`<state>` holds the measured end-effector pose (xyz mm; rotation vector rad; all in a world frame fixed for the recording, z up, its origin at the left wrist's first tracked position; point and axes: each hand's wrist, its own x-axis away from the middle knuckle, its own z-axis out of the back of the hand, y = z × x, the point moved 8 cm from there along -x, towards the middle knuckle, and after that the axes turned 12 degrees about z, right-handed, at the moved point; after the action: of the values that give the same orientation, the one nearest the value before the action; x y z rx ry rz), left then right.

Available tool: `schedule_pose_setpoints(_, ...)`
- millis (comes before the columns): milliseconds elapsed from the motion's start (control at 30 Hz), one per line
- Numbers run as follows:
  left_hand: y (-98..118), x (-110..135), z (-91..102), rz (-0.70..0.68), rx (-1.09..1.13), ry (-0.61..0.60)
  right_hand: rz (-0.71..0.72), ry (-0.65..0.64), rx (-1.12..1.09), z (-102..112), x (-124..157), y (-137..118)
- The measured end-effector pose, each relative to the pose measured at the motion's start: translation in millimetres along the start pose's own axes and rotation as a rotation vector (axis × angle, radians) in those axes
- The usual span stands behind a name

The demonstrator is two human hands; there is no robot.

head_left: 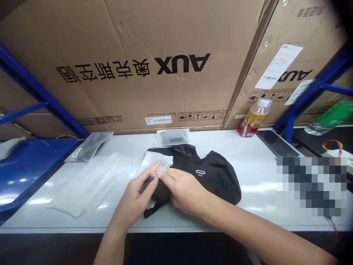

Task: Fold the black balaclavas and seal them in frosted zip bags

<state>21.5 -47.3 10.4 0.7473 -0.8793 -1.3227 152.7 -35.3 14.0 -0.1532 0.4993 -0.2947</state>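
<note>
Pixelated patch; garment partly under hands

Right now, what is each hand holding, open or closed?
Left hand: fingers pinched shut on the clear plastic bag.
Right hand: lying on the black garment, fingertips at that bag; grip unclear.

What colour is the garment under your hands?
The garment is black, with a small white logo; the head view shows it.

On my feed: left hand and right hand both bare, slim fingers. Left nails longish, rounded, slight gloss. Left forearm sits at 6 o'clock, right forearm at 5 o'clock, both bare to the frame edge. Right forearm looks thicker, nearer the lens.
</note>
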Motion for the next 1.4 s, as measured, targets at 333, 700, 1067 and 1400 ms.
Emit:
schedule_pose_setpoints(333,3.0,6.8,-8.8,-0.001,-0.093,-0.060,0.036,-0.017,0.085,-23.8,-12.6,-7.8)
schedule_pose_setpoints(700,-24.6,39.5,-5.8,-0.134,-0.639,0.151,0.044,-0.126,-0.049,33.8,4.3,15.1)
schedule_pose_setpoints(1067,-5.0,50.5,-1.3,-0.321,-0.617,0.469,-0.028,-0.170,0.243,-3.4,-31.2,23.2)
schedule_pose_setpoints(1400,5.7,46.9,-8.3,-0.445,-0.635,0.541,-0.049,-0.179,-0.051,15.6,-1.0,35.5)
